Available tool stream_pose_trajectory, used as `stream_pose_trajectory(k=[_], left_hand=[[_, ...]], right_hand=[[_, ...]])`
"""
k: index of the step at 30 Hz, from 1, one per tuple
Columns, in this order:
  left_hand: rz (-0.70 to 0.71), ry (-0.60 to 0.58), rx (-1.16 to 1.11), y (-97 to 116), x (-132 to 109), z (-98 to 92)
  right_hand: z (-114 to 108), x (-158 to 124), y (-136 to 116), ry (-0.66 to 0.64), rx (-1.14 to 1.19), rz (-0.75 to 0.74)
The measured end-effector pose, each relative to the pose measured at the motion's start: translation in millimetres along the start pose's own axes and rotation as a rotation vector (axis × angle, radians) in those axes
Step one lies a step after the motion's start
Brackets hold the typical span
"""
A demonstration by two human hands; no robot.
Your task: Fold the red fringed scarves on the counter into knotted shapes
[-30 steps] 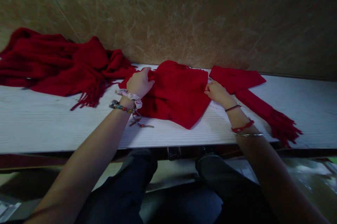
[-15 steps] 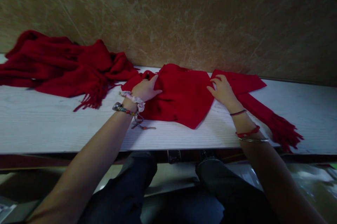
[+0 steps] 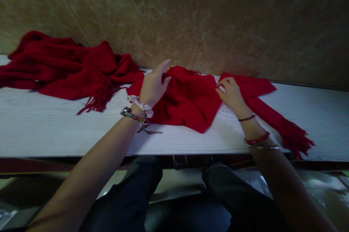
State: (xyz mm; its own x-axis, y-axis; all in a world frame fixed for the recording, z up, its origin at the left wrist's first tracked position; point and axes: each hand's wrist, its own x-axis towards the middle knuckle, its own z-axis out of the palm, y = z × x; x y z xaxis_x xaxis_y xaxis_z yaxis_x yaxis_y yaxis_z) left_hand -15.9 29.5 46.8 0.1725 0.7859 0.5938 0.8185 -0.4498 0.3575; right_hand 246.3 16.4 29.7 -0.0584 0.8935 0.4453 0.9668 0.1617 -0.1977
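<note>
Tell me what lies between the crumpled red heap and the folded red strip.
In the head view, a flatter red cloth lies between them, the left hand over its left part, the right hand by its right edge.

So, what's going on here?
Someone's left hand is open over the left part of a mostly flat red cloth on a white wood-grain surface; the right hand, loosely curled, is by the cloth's right edge. A folded red fringed fabric strip lies to the right, rumpled red fringed fabric to the left.
</note>
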Motion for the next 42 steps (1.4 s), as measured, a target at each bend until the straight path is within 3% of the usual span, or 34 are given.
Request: stream_pose_trajectory(k=[5,10,14,20,25,30,36,42], left_hand=[[0.254,-0.141,-0.095,15.1,-9.9,6.2],[0.364,-0.199,-0.156,20.0,-14.5,9.6],[0.41,-0.127,-0.165,18.5,-14.6,10.6],[0.352,0.025,-0.061,19.6,-16.9,8.5],[0.331,0.04,0.032,23.0,-18.2,5.7],[0.466,0.081,-0.004,20.3,-17.4,9.9],[0.668,0.177,-0.126,18.3,-16.7,15.5],[0.717,0.093,-0.157,23.2,-20.6,15.4]], right_hand=[[-4.4,-1.3,-27.4,-0.025,0.158,-0.273],[2.7,-4.9,-42.7,-0.117,0.252,-0.402],[4.1,-6.7,-45.5,-0.063,0.322,-0.418],[0.8,-8.5,-51.5,-0.059,0.354,-0.427],[0.3,-9.9,-54.2,-0.053,0.398,-0.455],[4.4,-7.9,-53.9,-0.016,0.498,-0.488],[16.2,-2.4,-46.3,0.123,0.563,-0.545],[19.6,-3.8,-46.4,0.044,0.542,-0.6]])
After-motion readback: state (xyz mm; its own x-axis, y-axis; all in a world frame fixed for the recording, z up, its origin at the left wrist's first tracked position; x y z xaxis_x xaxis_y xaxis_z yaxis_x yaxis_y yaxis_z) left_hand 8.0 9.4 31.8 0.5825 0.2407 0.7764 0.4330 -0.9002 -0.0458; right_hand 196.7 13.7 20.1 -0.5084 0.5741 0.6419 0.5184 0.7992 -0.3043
